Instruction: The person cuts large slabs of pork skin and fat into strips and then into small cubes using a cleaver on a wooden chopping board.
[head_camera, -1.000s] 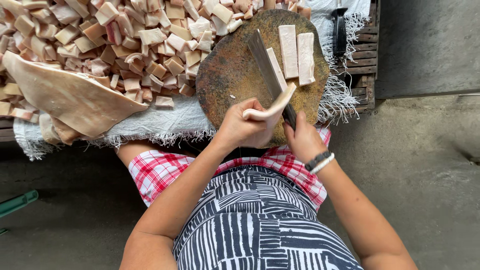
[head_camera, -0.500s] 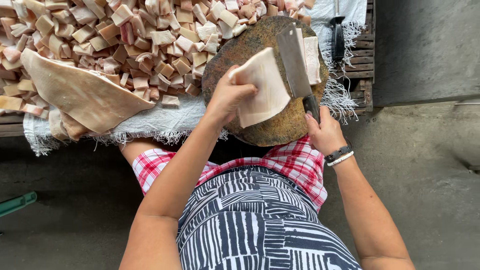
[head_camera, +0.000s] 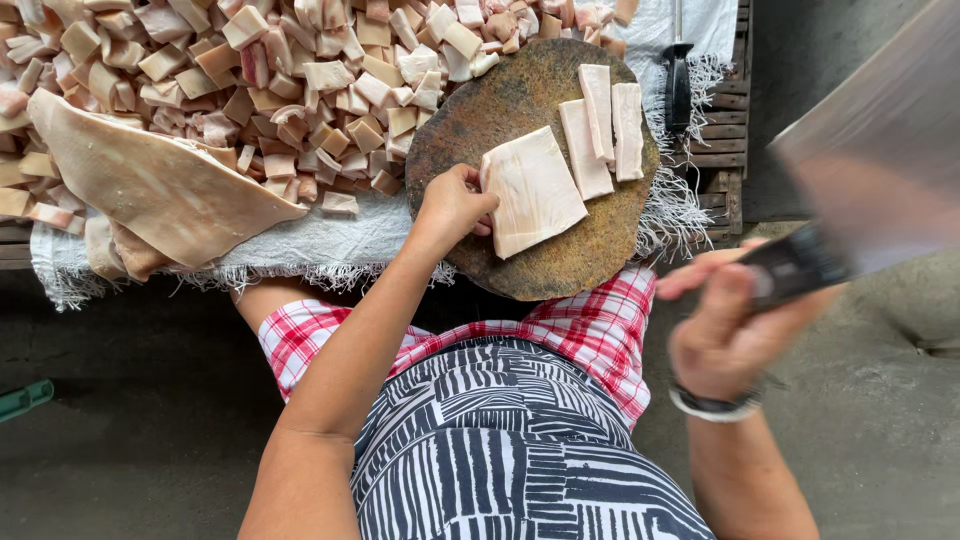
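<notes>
Seen from above, a person's left hand (head_camera: 452, 205) presses its fingers on the near edge of a pale slab of pork skin (head_camera: 532, 190) lying flat on a round, worn chopping block (head_camera: 480, 120), while the right hand (head_camera: 722, 335) is closed around the dark handle of a cleaver (head_camera: 865, 170), raised well clear of the block to its right and blurred. Beyond the slab, three narrow strips (head_camera: 603, 125) lie side by side near the block's far right edge. Left of the block, a heap of small cut pieces (head_camera: 240, 90) covers a white fringed cloth (head_camera: 330, 235) on the tabletop, and a large uncut sheet of skin (head_camera: 150, 185) lies across the heap's near left part. A second knife with a black handle (head_camera: 679, 85) lies just right of the block on the cloth. A dark watch (head_camera: 712, 404) circles the right wrist; a striped apron over a red checked garment shows below the block.
</notes>
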